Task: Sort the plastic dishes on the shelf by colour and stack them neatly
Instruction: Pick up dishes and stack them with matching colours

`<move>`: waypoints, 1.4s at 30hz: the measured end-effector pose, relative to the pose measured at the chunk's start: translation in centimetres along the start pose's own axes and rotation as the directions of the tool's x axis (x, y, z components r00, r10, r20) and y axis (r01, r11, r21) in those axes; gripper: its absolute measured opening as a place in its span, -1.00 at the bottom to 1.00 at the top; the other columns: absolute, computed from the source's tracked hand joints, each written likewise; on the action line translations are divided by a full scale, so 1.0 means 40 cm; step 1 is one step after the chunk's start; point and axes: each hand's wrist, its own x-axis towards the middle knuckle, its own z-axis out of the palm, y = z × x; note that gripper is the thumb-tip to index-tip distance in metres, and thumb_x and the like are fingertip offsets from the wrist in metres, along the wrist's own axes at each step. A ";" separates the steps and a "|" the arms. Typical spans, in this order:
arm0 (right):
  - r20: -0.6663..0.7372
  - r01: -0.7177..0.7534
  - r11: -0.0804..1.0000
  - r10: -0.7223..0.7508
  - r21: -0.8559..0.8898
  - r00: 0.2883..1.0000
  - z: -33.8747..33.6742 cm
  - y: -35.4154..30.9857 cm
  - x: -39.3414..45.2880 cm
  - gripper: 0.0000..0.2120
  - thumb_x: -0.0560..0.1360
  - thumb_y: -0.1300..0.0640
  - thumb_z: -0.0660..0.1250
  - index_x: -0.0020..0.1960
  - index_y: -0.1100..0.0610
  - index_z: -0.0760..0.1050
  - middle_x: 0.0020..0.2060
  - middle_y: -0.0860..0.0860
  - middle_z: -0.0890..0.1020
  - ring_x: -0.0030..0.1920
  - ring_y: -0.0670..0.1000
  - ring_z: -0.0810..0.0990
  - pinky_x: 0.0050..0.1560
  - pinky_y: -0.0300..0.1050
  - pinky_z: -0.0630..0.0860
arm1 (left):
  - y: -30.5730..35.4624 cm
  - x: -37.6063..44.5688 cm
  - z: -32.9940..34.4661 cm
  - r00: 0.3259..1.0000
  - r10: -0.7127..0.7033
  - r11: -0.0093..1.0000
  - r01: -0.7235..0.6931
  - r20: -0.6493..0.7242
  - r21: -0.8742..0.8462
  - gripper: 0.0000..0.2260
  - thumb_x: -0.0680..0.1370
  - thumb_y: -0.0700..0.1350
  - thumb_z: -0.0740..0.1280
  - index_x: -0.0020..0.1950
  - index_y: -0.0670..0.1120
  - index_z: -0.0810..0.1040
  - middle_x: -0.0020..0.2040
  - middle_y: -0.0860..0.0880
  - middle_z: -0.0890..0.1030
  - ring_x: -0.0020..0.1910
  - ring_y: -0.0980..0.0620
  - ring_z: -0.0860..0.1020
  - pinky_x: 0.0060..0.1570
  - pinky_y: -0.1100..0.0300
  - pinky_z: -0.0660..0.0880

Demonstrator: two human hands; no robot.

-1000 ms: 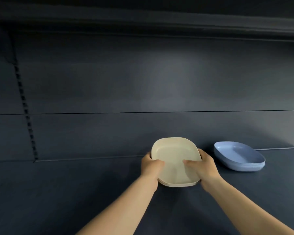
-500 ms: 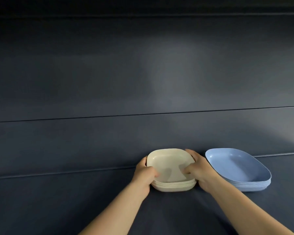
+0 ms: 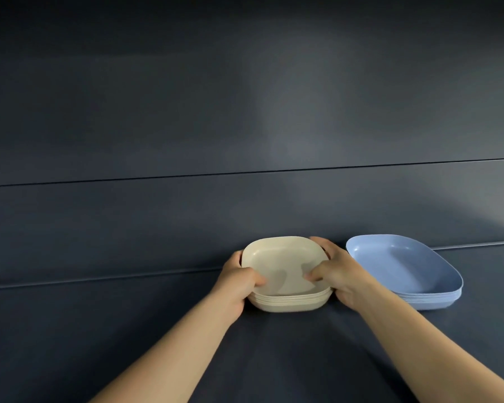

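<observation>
Both hands are on the cream stack, which sits flat on the dark shelf near the back wall, openings up. The left hand clamps its left edge, thumb hooked over the rim; the right hand clamps the right edge likewise. Just beside it, apart, the blue stack runs its long axis back-left to front-right.

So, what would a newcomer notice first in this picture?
First, the cream dish stack in the middle of the dark shelf, gripped at its sides by the left hand and the right hand. Then the blue dish stack just to its right, standing apart.
</observation>
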 end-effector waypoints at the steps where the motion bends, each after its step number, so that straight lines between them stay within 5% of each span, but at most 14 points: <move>1: 0.000 0.001 1.000 -0.001 -0.005 1.000 0.000 -0.002 0.000 -0.40 0.32 0.50 0.30 0.24 0.00 0.45 0.02 0.06 0.61 0.12 0.13 0.54 0.09 0.00 0.51 | 0.000 0.003 -0.001 1.000 -0.002 1.000 0.002 0.002 0.009 -0.54 0.39 -0.45 0.31 0.22 -0.08 0.48 0.06 -0.06 0.61 0.09 -0.07 0.56 0.04 0.09 0.51; 10: 0.003 0.000 0.999 0.000 -0.047 1.000 0.003 -0.005 0.000 -0.46 0.34 0.49 0.28 0.11 -0.06 0.43 0.02 0.06 0.59 0.09 0.13 0.53 0.12 0.03 0.51 | -0.001 0.010 0.000 1.000 -0.025 0.999 0.025 -0.016 0.028 -0.52 0.40 -0.47 0.30 0.25 -0.10 0.48 0.07 -0.08 0.61 0.08 -0.09 0.55 -0.02 0.10 0.48; 13: -0.001 0.015 0.997 -0.015 -0.072 1.000 0.005 -0.014 -0.008 -0.56 0.33 0.51 0.26 -0.09 -0.04 0.46 -0.07 0.05 0.58 -0.02 0.10 0.51 0.01 -0.02 0.48 | 0.008 0.004 0.004 0.999 -0.039 0.999 0.040 -0.032 0.030 -0.51 0.40 -0.47 0.28 0.27 -0.11 0.47 0.11 -0.10 0.59 0.11 -0.11 0.53 0.02 0.10 0.48; 17: -0.010 -0.009 0.986 0.007 -0.166 1.000 0.001 -0.030 -0.022 -0.57 0.33 0.47 0.29 0.03 0.03 0.48 -0.14 0.04 0.55 -0.13 0.07 0.48 -0.17 -0.10 0.43 | 0.024 -0.003 0.003 0.998 -0.063 0.993 0.065 -0.018 0.104 -0.56 0.41 -0.41 0.34 0.25 -0.12 0.48 0.14 -0.10 0.59 0.14 -0.10 0.53 0.11 0.09 0.48; 19: -0.024 0.009 0.956 -0.017 -0.294 1.000 -0.003 -0.047 -0.036 -0.69 0.32 0.41 0.32 -0.06 0.07 0.46 -0.18 0.07 0.51 -0.20 0.06 0.44 -0.30 -0.16 0.35 | 0.039 -0.015 -0.012 0.996 -0.075 0.991 0.069 0.050 0.118 -0.59 0.40 -0.34 0.40 0.24 -0.14 0.50 0.16 -0.10 0.60 0.15 -0.07 0.54 0.21 0.06 0.47; 21: -0.030 0.043 0.887 -0.064 -0.459 0.997 0.000 -0.077 -0.059 -0.70 0.37 0.32 0.36 0.06 0.08 0.48 -0.01 0.09 0.54 -0.08 0.08 0.51 -0.20 -0.15 0.41 | 0.063 -0.038 -0.044 0.990 -0.066 0.986 0.045 0.124 0.163 -0.60 0.41 -0.24 0.44 0.24 -0.15 0.52 0.23 -0.08 0.57 0.21 -0.04 0.53 0.30 0.05 0.42; 23: -0.025 0.077 0.751 -0.123 -0.656 0.992 0.012 -0.121 -0.088 -0.39 0.43 0.16 0.41 0.43 0.11 0.30 0.33 0.08 0.42 0.30 0.09 0.43 0.16 -0.12 0.40 | 0.095 -0.065 -0.097 0.990 -0.025 0.959 -0.015 0.139 0.281 -0.48 0.43 -0.12 0.46 0.37 -0.11 0.42 0.35 -0.02 0.46 0.32 -0.01 0.43 0.38 0.07 0.33; 26: 0.063 0.179 0.551 -0.222 -0.815 0.973 0.068 -0.192 -0.143 -0.29 0.45 -0.01 0.41 0.50 0.09 0.18 0.47 0.04 0.26 0.45 0.07 0.25 0.36 -0.10 0.27 | 0.149 -0.121 -0.211 0.980 0.079 0.805 -0.171 0.183 0.568 -0.41 0.49 -0.03 0.41 0.47 -0.05 0.28 0.44 -0.03 0.34 0.38 0.01 0.36 0.36 0.17 0.29; 30: 0.195 0.281 0.330 -0.272 -0.901 0.942 0.210 -0.276 -0.230 -0.32 0.47 -0.10 0.36 0.48 0.09 0.21 0.45 0.05 0.29 0.44 0.11 0.24 0.40 -0.06 0.25 | 0.206 -0.222 -0.397 0.951 0.171 0.349 -0.302 0.256 0.887 -0.46 0.55 0.01 0.31 0.50 -0.01 0.23 0.49 -0.01 0.25 0.45 -0.01 0.25 0.33 0.16 0.25; 32: 0.241 0.316 0.273 -0.274 -0.909 0.931 0.307 -0.315 -0.279 -0.29 0.46 -0.13 0.36 0.50 0.08 0.19 0.46 0.06 0.27 0.46 0.12 0.20 0.42 -0.02 0.24 | 0.220 -0.269 -0.504 0.947 0.184 0.207 -0.301 0.265 0.931 -0.46 0.57 0.01 0.28 0.51 -0.02 0.20 0.50 -0.03 0.22 0.47 -0.04 0.20 0.38 0.11 0.23; 36: 0.307 0.380 0.234 -0.293 -0.895 0.905 0.535 -0.380 -0.392 -0.27 0.46 -0.16 0.35 0.52 0.03 0.15 0.48 0.03 0.23 0.49 0.10 0.15 0.45 0.03 0.21 | 0.229 -0.363 -0.751 0.953 0.196 0.083 -0.251 0.231 0.964 -0.46 0.58 0.03 0.26 0.51 -0.03 0.18 0.51 -0.04 0.21 0.48 -0.06 0.18 0.41 0.06 0.23; 42: 0.391 0.471 0.226 -0.321 -0.853 0.863 0.906 -0.470 -0.558 -0.28 0.48 -0.14 0.33 0.52 0.03 0.12 0.48 0.01 0.23 0.48 0.09 0.15 0.45 0.05 0.22 | 0.210 -0.514 -1.163 0.968 0.202 0.068 -0.163 0.146 0.984 -0.45 0.58 0.03 0.26 0.52 -0.02 0.16 0.53 -0.04 0.16 0.50 -0.06 0.13 0.44 0.05 0.18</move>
